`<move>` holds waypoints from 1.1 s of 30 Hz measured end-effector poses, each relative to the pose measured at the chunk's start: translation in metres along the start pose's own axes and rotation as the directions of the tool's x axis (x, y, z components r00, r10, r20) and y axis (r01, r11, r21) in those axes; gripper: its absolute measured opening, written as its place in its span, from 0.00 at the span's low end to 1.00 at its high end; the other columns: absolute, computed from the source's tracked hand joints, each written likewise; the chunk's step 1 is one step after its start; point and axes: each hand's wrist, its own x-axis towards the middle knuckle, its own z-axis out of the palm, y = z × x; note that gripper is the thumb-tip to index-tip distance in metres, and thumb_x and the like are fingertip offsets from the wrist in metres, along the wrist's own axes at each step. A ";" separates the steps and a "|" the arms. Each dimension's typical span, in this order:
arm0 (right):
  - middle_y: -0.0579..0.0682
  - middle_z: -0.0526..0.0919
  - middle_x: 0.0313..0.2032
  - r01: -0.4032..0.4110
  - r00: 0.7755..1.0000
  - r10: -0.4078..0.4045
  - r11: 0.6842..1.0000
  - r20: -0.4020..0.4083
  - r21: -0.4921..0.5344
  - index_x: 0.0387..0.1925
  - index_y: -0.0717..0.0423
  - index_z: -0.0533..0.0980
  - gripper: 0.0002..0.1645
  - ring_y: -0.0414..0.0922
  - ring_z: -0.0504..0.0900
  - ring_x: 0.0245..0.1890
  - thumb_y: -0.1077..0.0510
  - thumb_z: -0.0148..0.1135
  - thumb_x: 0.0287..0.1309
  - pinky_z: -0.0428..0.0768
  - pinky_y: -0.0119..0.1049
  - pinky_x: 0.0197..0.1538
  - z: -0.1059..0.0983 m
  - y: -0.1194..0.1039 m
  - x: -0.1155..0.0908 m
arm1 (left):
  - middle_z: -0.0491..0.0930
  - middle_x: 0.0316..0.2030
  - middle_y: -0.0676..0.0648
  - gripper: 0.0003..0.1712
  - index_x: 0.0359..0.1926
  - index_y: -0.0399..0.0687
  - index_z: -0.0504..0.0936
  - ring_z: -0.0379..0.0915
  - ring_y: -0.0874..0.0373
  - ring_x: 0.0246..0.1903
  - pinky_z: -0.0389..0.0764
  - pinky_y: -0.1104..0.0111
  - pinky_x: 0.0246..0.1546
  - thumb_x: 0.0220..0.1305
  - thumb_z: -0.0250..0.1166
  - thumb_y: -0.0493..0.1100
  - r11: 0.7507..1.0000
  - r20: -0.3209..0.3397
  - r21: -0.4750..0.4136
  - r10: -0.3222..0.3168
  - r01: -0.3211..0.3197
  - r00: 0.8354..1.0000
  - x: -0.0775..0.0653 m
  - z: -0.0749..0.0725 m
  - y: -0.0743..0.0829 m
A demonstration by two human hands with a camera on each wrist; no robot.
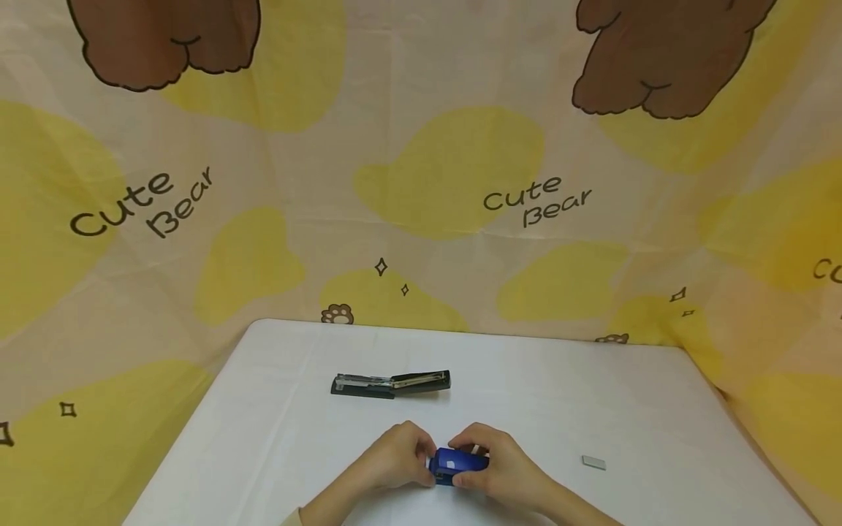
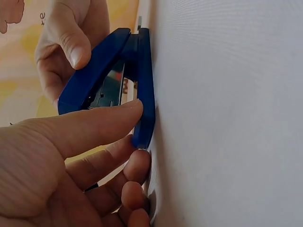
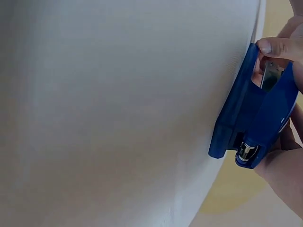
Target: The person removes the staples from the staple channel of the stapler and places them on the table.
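A blue stapler [image 1: 463, 459] stands on the white table between both hands, its upper arm angled up from the base. In the left wrist view, the left hand [image 2: 33, 165] pinches the front end of the base, thumb on top and fingers curled at its tip. The right hand [image 1: 506, 467] grips the stapler's upper arm from the other side, thumb along its flank in the left wrist view. A metal staple channel [image 2: 111, 87] shows between arm and base. The right wrist view catches the stapler's rear hinge end, with a metal spring part [image 3: 246, 151] exposed.
Farther back lies a black stapler [image 1: 375, 386], unfolded wide. A small grey strip of staples [image 1: 593, 462] lies to the right of the hands. The white table [image 1: 296, 431] is bordered by a yellow and beige bear-print cloth [image 1: 434, 175].
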 end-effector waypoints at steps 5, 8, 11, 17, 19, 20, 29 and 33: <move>0.36 0.83 0.44 0.008 1.000 -0.008 1.000 0.009 -0.005 0.50 0.47 0.84 0.20 0.36 0.79 0.44 0.57 0.80 0.55 0.79 0.32 0.48 0.000 -0.001 0.001 | 0.73 0.17 0.55 0.15 0.32 0.43 0.88 0.65 0.63 0.20 0.64 0.70 0.25 0.40 0.80 0.29 1.000 -0.008 0.023 0.008 -0.007 1.000 -0.001 0.000 0.002; 0.37 0.83 0.44 0.014 1.000 -0.014 1.000 0.015 -0.007 0.50 0.48 0.84 0.20 0.36 0.79 0.44 0.57 0.80 0.55 0.79 0.32 0.47 0.001 0.000 0.002 | 0.72 0.17 0.55 0.15 0.32 0.43 0.88 0.65 0.63 0.20 0.64 0.70 0.25 0.40 0.80 0.29 1.000 -0.008 0.024 0.006 -0.006 1.000 -0.001 0.001 0.002; 0.37 0.83 0.44 0.013 1.000 -0.013 1.000 0.019 -0.003 0.49 0.48 0.84 0.19 0.36 0.79 0.44 0.58 0.80 0.56 0.79 0.31 0.47 0.000 0.001 0.003 | 0.73 0.17 0.55 0.14 0.32 0.42 0.88 0.66 0.63 0.20 0.64 0.70 0.25 0.41 0.80 0.28 1.000 -0.007 0.017 -0.001 0.001 1.000 -0.001 0.001 0.004; 0.36 0.83 0.44 0.012 1.000 -0.012 1.000 0.017 -0.011 0.49 0.47 0.84 0.19 0.36 0.79 0.43 0.57 0.79 0.56 0.79 0.32 0.46 -0.001 -0.002 0.002 | 0.75 0.18 0.54 0.14 0.32 0.40 0.89 0.68 0.62 0.22 0.67 0.71 0.26 0.41 0.79 0.27 1.000 -0.008 -0.013 -0.018 0.018 1.000 -0.001 0.001 0.003; 0.36 0.83 0.44 0.017 1.000 -0.017 1.000 0.012 -0.018 0.49 0.47 0.84 0.18 0.36 0.79 0.43 0.57 0.79 0.56 0.79 0.32 0.46 -0.003 -0.003 0.002 | 0.76 0.19 0.54 0.15 0.33 0.40 0.89 0.69 0.62 0.23 0.68 0.70 0.26 0.41 0.79 0.27 1.000 -0.010 -0.016 -0.023 0.023 1.000 0.000 0.001 0.002; 0.36 0.83 0.44 0.020 1.000 -0.020 1.000 0.011 -0.019 0.49 0.47 0.84 0.18 0.36 0.79 0.43 0.57 0.79 0.56 0.79 0.32 0.47 -0.003 -0.003 0.001 | 0.76 0.19 0.54 0.15 0.33 0.40 0.89 0.69 0.62 0.23 0.68 0.70 0.27 0.41 0.79 0.27 1.000 -0.011 -0.017 -0.025 0.025 1.000 0.000 0.001 0.002; 0.37 0.84 0.45 0.035 0.999 -0.035 0.999 0.001 -0.010 0.49 0.47 0.84 0.18 0.36 0.80 0.44 0.57 0.79 0.57 0.80 0.34 0.49 -0.008 -0.007 -0.003 | 0.76 0.20 0.53 0.16 0.33 0.41 0.89 0.69 0.61 0.24 0.68 0.68 0.28 0.40 0.80 0.27 0.999 -0.019 -0.014 -0.047 0.046 0.999 0.000 0.001 0.002; 0.37 0.84 0.45 0.031 0.999 -0.031 1.000 -0.007 -0.002 0.50 0.46 0.84 0.18 0.37 0.80 0.45 0.57 0.78 0.58 0.80 0.35 0.50 -0.010 -0.008 -0.005 | 0.76 0.20 0.54 0.15 0.32 0.43 0.89 0.69 0.61 0.23 0.67 0.69 0.27 0.39 0.80 0.27 0.999 -0.020 -0.018 -0.042 0.042 0.999 0.001 0.002 0.001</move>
